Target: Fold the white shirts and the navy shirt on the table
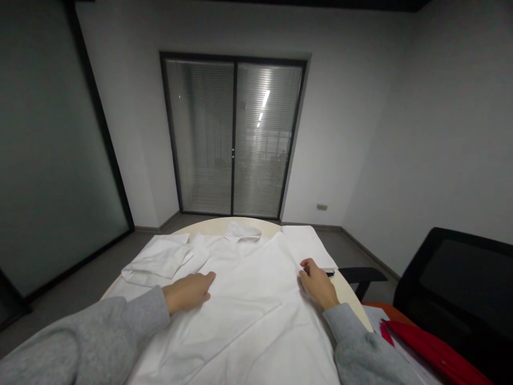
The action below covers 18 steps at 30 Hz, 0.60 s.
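Note:
A white collared shirt (244, 299) lies spread over a round table, its collar (242, 232) at the far end. On the left, a sleeve (158, 259) is bunched in loose folds. My left hand (190, 291) rests over the shirt's left part, thumb and forefinger apart, the other fingers curled out of sight. At the shirt's right edge is my right hand (318, 283), fingers bent, with a gap between thumb and forefinger. I see no cloth pinched in either hand. Just beyond the right hand shows a small dark object (330, 274), mostly hidden.
White sheets (308, 243) lie at the table's far right. The pale table edge (352, 294) curves past my right arm. A black mesh chair (460, 283) stands to the right, with red cloth (433, 347) on its seat. Glass doors (232, 139) are beyond.

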Available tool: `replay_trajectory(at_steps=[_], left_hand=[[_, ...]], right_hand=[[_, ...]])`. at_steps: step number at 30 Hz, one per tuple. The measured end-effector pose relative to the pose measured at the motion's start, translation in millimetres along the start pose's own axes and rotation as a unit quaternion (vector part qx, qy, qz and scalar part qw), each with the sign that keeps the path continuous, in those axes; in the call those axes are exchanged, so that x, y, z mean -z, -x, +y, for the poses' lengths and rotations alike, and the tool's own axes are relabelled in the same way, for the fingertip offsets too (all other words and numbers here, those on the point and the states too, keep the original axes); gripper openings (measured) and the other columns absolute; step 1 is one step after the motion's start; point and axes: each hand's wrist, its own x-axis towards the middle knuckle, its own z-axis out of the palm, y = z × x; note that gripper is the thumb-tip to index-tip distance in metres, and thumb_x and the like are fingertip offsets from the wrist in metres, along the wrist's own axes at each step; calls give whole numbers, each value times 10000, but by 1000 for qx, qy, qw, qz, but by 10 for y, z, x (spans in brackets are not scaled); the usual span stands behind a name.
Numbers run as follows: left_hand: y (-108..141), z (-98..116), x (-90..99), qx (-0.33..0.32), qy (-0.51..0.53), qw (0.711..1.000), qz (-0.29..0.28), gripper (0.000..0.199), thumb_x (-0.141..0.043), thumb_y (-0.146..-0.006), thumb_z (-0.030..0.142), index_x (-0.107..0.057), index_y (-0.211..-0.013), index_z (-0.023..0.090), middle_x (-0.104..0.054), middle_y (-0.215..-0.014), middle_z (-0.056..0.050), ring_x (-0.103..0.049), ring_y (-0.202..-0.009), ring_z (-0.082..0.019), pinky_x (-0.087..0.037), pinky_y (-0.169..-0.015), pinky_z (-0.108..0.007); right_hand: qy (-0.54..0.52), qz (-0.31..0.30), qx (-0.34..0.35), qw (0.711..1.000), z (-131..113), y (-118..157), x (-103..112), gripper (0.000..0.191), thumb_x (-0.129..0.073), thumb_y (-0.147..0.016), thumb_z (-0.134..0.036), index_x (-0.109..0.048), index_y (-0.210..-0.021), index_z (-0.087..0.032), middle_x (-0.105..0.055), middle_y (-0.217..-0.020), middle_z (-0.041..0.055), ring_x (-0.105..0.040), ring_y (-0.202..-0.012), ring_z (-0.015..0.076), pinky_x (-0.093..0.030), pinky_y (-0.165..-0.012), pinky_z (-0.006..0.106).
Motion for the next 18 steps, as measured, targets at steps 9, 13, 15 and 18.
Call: replay_trajectory(at_steps=[9,13,15,18], left_hand=[[621,32,-28,88,-11,979,185,621,-500,-979,430,-435,-1573,258,-615,-1440,-144,-581,-1304,-348,-478,-1052,-475],[735,-256,73,192,-96,943,254,628,-499,-983,420,-433,-1556,171,-614,-1363,-194,-577,-1241,-363,-499,-970,-459],[695,-412,119,210,-115,938,252,553,-534,-958,409,-541,-1451,157,-631,-1289,-192,-588,-1194,-356,-504,-929,-439],[592,-662,169,210,-81,947,231,358,-447,-993,391,-686,-1166,187,-675,-1191,-155,-644,-1096,-317,-508,-850,-394]], right_hand=[[1,-8,23,1000,162,-133,-108,265,-474,-924,-275,-520,-1183,-241,-723,-1012,66,-679,-910,233,-381,-737,302],[-9,-10,22,1000,195,-169,-146,257,-480,-916,-301,-516,-1166,-252,-700,-917,44,-677,-879,236,-399,-757,310],[-11,-11,17,1000,199,-172,-149,259,-481,-913,-310,-516,-1164,-258,-697,-917,42,-673,-875,237,-402,-756,311],[-12,-10,14,1000,196,-163,-144,260,-477,-914,-313,-517,-1166,-262,-705,-980,50,-666,-873,232,-402,-744,309]])
